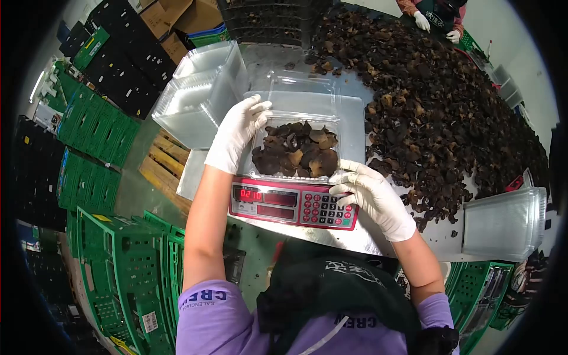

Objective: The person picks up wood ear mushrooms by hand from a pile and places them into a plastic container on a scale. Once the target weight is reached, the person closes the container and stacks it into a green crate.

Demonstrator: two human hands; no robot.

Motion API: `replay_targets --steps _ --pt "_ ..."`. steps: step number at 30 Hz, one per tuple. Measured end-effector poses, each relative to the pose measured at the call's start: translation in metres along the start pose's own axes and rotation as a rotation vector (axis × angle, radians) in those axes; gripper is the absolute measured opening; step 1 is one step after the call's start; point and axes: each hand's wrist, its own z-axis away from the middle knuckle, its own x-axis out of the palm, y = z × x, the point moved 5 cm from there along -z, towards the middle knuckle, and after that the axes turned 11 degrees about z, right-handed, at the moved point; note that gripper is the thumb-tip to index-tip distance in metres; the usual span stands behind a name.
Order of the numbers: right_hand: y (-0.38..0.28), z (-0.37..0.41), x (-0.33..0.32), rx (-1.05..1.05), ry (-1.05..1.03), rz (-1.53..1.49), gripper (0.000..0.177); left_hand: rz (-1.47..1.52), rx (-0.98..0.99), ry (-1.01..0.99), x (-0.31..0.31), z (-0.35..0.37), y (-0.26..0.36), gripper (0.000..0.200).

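A clear plastic clamshell box [256, 168] sits on a red digital scale [331, 220], whose display glows 0.210. Dark brown wood ear mushrooms [296, 151] fill much of its base. The transparent lid [305, 89] is folded back on the far side. My left hand [239, 131], in a white glove, grips the box's far left edge. At the near right corner my gloved right hand [374, 198] pinches the rim between thumb and fingers, just above the scale's keypad.
A large heap of wood ears [432, 100] covers the table's right side. Stacked clear boxes stand at the left [204, 97] and right [506, 222]. Green crates [127, 260] stand at the left, near a wooden pallet [163, 168]. A gloved co-worker [438, 18] stands across the heap.
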Motion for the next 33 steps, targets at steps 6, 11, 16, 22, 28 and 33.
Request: replay_targets --steps 6,11,16,22,28,33 --pt "-0.051 0.033 -0.056 -0.316 0.469 0.777 0.030 -0.009 0.205 -0.138 0.014 0.038 0.020 0.038" --pt "-0.052 0.071 -0.137 -0.350 1.011 1.441 0.016 -0.080 0.154 -0.209 -0.016 0.026 0.010 0.048" --pt "-0.018 0.042 -0.124 -0.426 0.883 1.716 0.026 -0.090 0.218 -0.084 -0.017 0.030 0.003 0.054" --pt "-0.006 -0.007 -0.109 -0.556 0.752 2.032 0.022 -0.104 0.225 -0.144 -0.012 0.035 0.008 0.053" --pt "-0.025 0.011 -0.142 -0.637 0.894 1.123 0.006 -0.101 0.218 -0.099 -0.015 0.042 0.007 0.052" --pt "-0.032 0.028 -0.130 -0.243 0.687 0.489 0.017 -0.042 0.184 -0.076 -0.002 0.042 0.003 0.046"
